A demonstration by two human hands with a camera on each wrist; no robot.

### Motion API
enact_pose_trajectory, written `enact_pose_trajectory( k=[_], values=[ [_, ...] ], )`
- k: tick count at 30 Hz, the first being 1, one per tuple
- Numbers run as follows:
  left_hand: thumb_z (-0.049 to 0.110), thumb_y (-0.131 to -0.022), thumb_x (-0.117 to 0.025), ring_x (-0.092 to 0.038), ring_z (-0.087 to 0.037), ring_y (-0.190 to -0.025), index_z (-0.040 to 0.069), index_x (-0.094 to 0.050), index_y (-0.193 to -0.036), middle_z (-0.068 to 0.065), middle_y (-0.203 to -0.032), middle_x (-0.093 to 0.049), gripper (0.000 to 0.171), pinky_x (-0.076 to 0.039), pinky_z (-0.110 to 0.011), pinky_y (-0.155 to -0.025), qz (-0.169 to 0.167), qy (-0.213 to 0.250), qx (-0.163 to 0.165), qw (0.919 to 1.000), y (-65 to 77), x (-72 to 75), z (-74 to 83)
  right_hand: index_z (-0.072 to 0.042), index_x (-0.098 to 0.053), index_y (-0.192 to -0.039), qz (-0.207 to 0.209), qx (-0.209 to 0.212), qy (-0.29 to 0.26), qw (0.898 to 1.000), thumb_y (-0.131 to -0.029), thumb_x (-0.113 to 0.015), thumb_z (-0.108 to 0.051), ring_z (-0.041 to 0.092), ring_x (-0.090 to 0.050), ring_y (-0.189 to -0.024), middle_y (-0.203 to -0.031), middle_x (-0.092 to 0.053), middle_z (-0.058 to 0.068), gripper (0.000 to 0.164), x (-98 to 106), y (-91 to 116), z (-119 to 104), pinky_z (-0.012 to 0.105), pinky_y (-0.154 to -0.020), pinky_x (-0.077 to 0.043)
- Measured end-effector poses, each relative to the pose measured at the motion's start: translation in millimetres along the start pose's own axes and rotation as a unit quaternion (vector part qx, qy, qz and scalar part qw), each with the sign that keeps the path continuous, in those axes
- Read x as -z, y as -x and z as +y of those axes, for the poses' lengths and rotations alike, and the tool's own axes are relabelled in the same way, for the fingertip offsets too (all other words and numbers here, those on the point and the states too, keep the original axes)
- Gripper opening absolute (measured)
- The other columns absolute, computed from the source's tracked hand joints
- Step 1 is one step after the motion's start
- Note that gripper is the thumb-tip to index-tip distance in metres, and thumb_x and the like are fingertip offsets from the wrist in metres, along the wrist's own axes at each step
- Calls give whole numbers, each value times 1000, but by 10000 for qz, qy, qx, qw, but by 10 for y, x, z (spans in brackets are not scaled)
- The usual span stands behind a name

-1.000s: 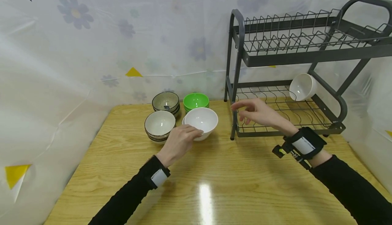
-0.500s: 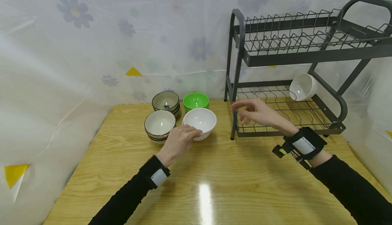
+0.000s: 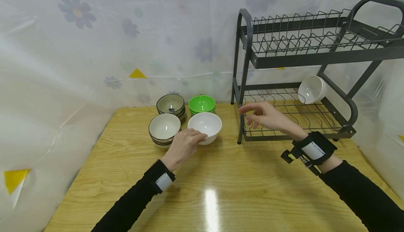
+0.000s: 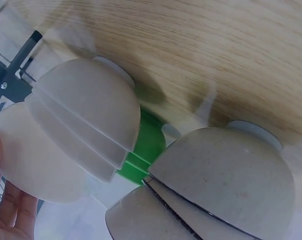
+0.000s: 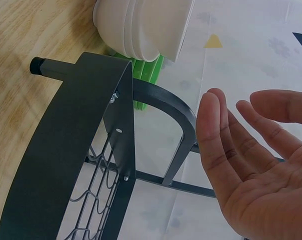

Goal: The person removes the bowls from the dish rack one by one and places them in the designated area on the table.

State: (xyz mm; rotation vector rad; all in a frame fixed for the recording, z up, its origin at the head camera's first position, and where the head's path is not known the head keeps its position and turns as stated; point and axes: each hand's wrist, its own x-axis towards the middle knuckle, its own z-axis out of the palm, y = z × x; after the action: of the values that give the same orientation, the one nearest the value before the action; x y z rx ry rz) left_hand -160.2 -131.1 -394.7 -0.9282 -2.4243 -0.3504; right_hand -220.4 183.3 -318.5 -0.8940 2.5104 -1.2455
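Note:
My left hand (image 3: 184, 148) pinches the near rim of the top white bowl (image 3: 206, 122). In the left wrist view this bowl (image 4: 41, 155) sits at an angle to the nested white bowls (image 4: 91, 95), with the hand's fingers (image 4: 13, 207) at its rim. My right hand (image 3: 266, 115) hangs in front of the lower left side of the dark rack (image 3: 295, 62), fingers loosely bent, nothing held. The right wrist view shows that hand (image 5: 266, 185) beside the rack's frame, with the thumb apart from the fingers.
Left of the white stack stand dark-rimmed cream bowls (image 3: 165, 127). Behind are grey-green bowls (image 3: 170, 103) and green bowls (image 3: 202, 103). One white bowl (image 3: 311, 90) leans at the right end of the rack's lower shelf. All the stacks stand on a wooden table (image 3: 176, 204).
The top white bowl has shifted slightly left and down toward its stack, still in my left hand's grip. My right hand has stayed in place.

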Motion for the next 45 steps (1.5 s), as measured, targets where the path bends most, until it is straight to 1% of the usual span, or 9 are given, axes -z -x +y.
enact_pose_trajectory(
  k=[10, 23, 26, 30, 34, 38, 41, 43, 45],
  values=[
    [0, -81, -79, -74, -17, -89, 14, -79, -102, -1, -94, -80, 24, -62, -32, -75, -102, -2, 71, 9999, 0, -42, -36, 7, -58, -132, 19, -79, -22, 10000, -99, -54, -2, 7, -67, -82, -127, -64, 29, 35, 15, 11, 10, 36, -69, -63],
    [4, -85, -77, -76, -18, -88, 15, -80, -102, -1, -95, -80, 21, -62, -33, -71, -244, -4, 267, 9993, 16, -69, -87, 7, -58, -132, 74, -56, -24, 10000, -99, -53, 0, 8, -68, -79, -125, -65, 30, 34, 48, 30, 36, 30, -66, -62],
    [3, -85, -77, -75, -17, -88, 16, -80, -102, 0, -95, -80, 22, -62, -32, -70, -306, -20, 290, 9991, 17, -73, -95, 7, -59, -132, 155, -57, 95, 9998, -98, -53, 1, 8, -67, -77, -127, -64, 30, 35, 86, 38, 56, 27, -64, -61],
    [4, -86, -76, -75, -16, -87, 16, -80, -103, 0, -94, -80, 21, -62, -32, -68, -407, -17, 313, 9987, 12, -84, -108, 6, -58, -135, 337, -237, 567, 9975, -98, -54, -1, 12, -67, -78, -131, -63, 29, 37, 190, 53, 86, 23, -63, -58],
    [4, -88, -74, -75, -19, -92, 15, -80, -104, 0, -96, -80, 21, -63, -35, -73, -528, 16, 356, 9980, 13, -94, -121, 4, -57, -136, 745, -470, 1233, 9884, -99, -51, -5, 30, -70, -90, -133, -61, 29, 39, 372, 67, 157, 23, -61, -55],
    [-2, -86, -72, -75, -24, -103, 16, -80, -105, -1, -100, -80, 27, -64, -40, -80, -647, 43, 411, 9971, 23, -97, -133, 5, -54, -139, 1250, -890, 1604, 9751, -100, -48, -9, 43, -68, -99, -134, -59, 32, 42, 635, 83, 309, 24, -58, -49],
    [-6, -85, -70, -74, -26, -106, 16, -80, -106, -1, -102, -80, 32, -64, -41, -80, -713, 77, 437, 9965, 27, -100, -138, 9, -48, -142, 1483, -1251, 1696, 9662, -102, -44, -12, 45, -64, -100, -136, -54, 36, 45, 846, 102, 457, 24, -59, -46],
    [-7, -84, -70, -74, -26, -107, 16, -79, -106, -1, -103, -80, 33, -64, -41, -81, -742, 103, 466, 9961, 31, -105, -143, 11, -46, -142, 1658, -1372, 1885, 9582, -101, -44, -12, 45, -61, -90, -134, -52, 38, 47, 971, 118, 559, 26, -57, -41],
    [-7, -84, -70, -74, -26, -108, 16, -79, -107, -2, -103, -80, 33, -64, -41, -81, -766, 122, 490, 9958, 33, -103, -142, 12, -44, -142, 1779, -1542, 1976, 9516, -100, -42, -12, 46, -54, -90, -135, -49, 39, 49, 1073, 134, 645, 33, -58, -39]
  ],
)
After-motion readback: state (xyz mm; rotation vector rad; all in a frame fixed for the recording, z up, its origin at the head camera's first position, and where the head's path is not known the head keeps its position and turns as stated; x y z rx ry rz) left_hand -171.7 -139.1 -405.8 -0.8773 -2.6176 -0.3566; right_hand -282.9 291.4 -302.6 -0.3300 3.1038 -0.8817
